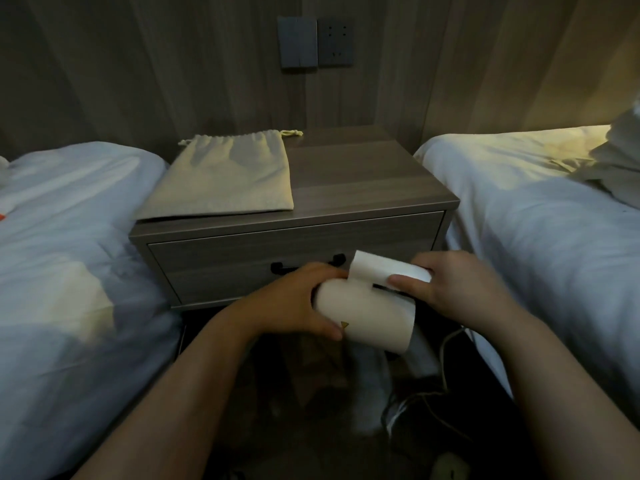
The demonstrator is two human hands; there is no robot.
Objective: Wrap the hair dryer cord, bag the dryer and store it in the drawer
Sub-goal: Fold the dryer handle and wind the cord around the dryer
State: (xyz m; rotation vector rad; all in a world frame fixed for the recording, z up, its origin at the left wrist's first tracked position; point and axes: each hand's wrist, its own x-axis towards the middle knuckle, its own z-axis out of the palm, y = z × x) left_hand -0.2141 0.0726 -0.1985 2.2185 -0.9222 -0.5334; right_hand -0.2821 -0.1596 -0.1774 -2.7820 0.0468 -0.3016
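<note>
Risk: thin pale cord [445, 362] hangs loose to floor at right, not yet wrapped; likely to snag or tangle if dryer lifts toward bag.
Risk: folding handle could pinch fingers.
Left hand [298, 299] curled round barrel end of white cylindrical plastic hair dryer [367, 315], held in front of closed grey wooden drawer [242, 261].
Right hand [446, 285] closed on folded handle.
Beige cloth drawstring bag [225, 178] lies flat on grey wooden desk [363, 181], mouth drawn shut; needs opening.

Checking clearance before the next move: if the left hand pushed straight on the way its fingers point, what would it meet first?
The left hand points right, across the hair dryer it already holds; beyond that, probably the right hand on the folded handle, though depth is unclear.
</note>
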